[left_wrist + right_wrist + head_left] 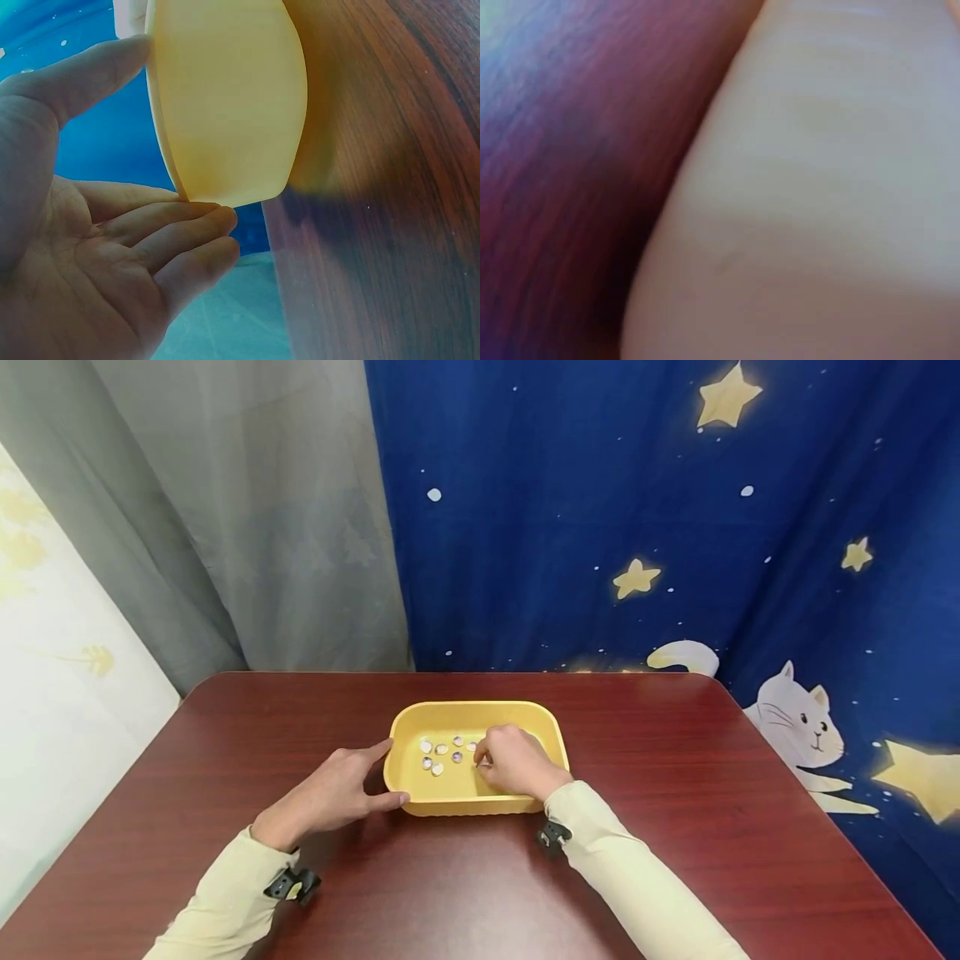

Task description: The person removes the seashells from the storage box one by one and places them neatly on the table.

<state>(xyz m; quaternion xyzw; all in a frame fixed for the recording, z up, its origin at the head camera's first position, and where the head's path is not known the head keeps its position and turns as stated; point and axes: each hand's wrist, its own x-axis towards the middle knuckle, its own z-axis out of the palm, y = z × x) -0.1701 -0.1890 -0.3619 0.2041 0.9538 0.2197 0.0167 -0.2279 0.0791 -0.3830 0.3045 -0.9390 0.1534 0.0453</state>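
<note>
A yellow plastic basin (420,789) sits on the table in the head view. Several small rounded white-and-purple pieces, shell-like in look, lie on its floor; one piece (457,757) is near the middle. My left hand (330,793) is at the basin's left end, its thumb by the front corner and straight fingers against the outer side. In the left wrist view that hand (97,247) touches the basin's outside (232,105). My right hand (517,762) reaches over the front rim, fingers curled down, and appears to pinch one small pale piece, mostly hidden by the fingers.
The dark red wooden table (652,752) surrounds the basin. Behind the table hang a grey curtain (300,527) and a blue curtain (525,527) with stars and a cat. The right wrist view shows only a blurred basin wall (802,187) and table surface.
</note>
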